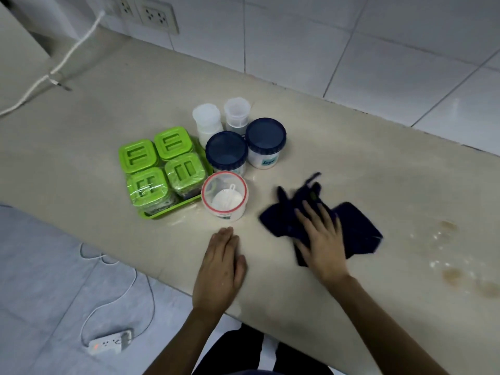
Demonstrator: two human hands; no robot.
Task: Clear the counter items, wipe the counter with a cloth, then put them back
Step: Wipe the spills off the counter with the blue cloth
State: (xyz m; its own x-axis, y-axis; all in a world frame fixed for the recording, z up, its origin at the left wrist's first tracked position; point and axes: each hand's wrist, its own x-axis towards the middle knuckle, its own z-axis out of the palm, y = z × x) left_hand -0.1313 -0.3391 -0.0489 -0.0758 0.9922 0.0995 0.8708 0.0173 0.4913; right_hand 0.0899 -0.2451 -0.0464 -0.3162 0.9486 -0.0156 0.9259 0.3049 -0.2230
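Note:
A dark blue cloth (354, 226) lies crumpled on the beige counter (338, 147), and my right hand (320, 236) presses flat on top of it with fingers spread. My left hand (221, 266) rests palm down on the counter near the front edge, holding nothing. Just beyond it stands a clear jar with a red-rimmed lid (224, 197). Behind that are two jars with dark blue lids (226, 151) (265, 136) and two small white containers (207, 119) (237, 109). To the left, a green tray (173, 211) holds several green-lidded boxes (138, 155).
Brownish ring stains and white specks (454, 272) mark the counter at the right. A white cable (73, 50) runs from wall sockets (154, 14) across the counter's far left. On the floor at lower left lies a power strip (109, 343). White wall tiles back the counter.

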